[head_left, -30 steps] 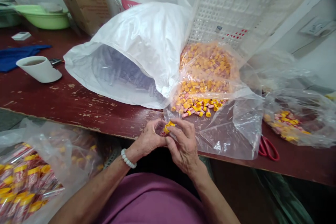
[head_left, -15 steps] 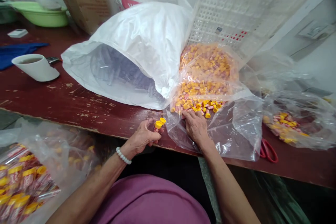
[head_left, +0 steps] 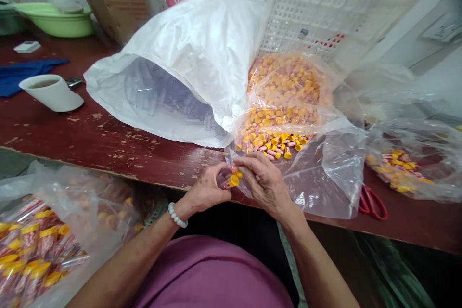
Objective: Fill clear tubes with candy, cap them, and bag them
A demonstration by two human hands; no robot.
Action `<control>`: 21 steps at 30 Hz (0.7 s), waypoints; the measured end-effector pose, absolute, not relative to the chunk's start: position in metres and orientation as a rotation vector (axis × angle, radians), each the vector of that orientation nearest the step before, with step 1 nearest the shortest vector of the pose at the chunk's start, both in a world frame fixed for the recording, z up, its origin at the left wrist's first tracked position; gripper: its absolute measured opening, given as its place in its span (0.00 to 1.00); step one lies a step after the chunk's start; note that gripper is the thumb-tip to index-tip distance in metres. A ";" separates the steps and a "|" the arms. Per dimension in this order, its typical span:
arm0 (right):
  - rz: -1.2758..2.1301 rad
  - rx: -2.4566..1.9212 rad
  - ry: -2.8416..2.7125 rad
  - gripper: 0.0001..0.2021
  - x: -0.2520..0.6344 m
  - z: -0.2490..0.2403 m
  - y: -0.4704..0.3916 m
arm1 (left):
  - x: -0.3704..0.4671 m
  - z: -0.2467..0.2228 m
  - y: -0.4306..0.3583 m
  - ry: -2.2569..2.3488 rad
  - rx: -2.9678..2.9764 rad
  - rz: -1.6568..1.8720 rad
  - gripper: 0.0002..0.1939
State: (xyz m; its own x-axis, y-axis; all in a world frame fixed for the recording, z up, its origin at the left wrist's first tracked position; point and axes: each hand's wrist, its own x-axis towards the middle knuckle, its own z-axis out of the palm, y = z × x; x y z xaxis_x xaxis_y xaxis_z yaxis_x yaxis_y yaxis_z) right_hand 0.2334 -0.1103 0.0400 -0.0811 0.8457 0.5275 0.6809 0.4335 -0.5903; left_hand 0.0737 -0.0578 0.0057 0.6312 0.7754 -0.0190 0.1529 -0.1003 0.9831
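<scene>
My left hand, a pale bead bracelet at its wrist, is closed around clear plastic tubes with yellow caps. Fingers hide most of the tubes, so I cannot tell their number. My right hand pinches a small yellow-capped piece right at the tubes' capped ends. Just beyond it lies a clear plastic bag, spread open, with a heap of small yellow-capped pieces with red-and-white wrapping. To the left, a white sack gapes open, showing clear tubes inside.
Red scissors and another bag of yellow-capped pieces lie at right. Below the table's left edge, a bag holds filled tubes. A white cup of dark liquid stands at left. A white crate leans behind.
My right hand has left the heap and come left and toward me, meeting the tubes. My left hand has shifted slightly right and turned, tipping the tubes' caps toward my right hand.
</scene>
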 end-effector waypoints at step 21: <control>0.520 -1.419 -1.002 0.21 0.231 0.025 -0.080 | 0.076 0.006 -0.073 0.732 1.300 0.408 0.15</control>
State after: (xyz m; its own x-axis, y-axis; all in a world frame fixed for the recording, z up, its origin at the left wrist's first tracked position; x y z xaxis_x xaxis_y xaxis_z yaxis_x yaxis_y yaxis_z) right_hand 0.2314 -0.0805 0.0246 0.5189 0.8149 0.2581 0.2579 0.1386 -0.9562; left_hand 0.0762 -0.0726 0.0058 0.7135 0.6519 -0.2569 0.1244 0.2429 0.9620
